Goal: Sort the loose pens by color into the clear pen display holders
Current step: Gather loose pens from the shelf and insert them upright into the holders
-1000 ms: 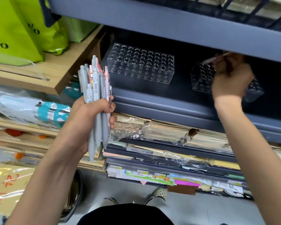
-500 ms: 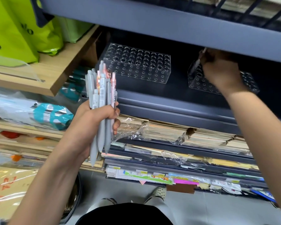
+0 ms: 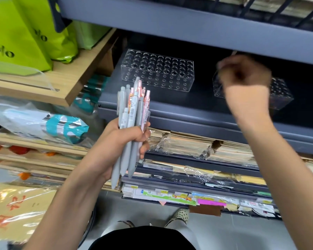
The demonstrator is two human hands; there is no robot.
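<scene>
Firmly, left hand (image 3: 123, 140) grips pens (image 3: 134, 109) upright.

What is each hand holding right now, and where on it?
Left hand grips a bundle of grey and pink pens around their mid-barrels. Right hand is curled but blurred; cannot tell.

Stationery shop: shelves (image 3: 206, 121) of wrapped notebooks (image 3: 188, 145).

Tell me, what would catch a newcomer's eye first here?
The fistful of grey and pink pens gripped upright by the left hand in the middle. Behind it an empty clear holder sits on the dark shelf, while the blurred right hand partly covers a second holder at the right. Green bags glow top left.
</scene>
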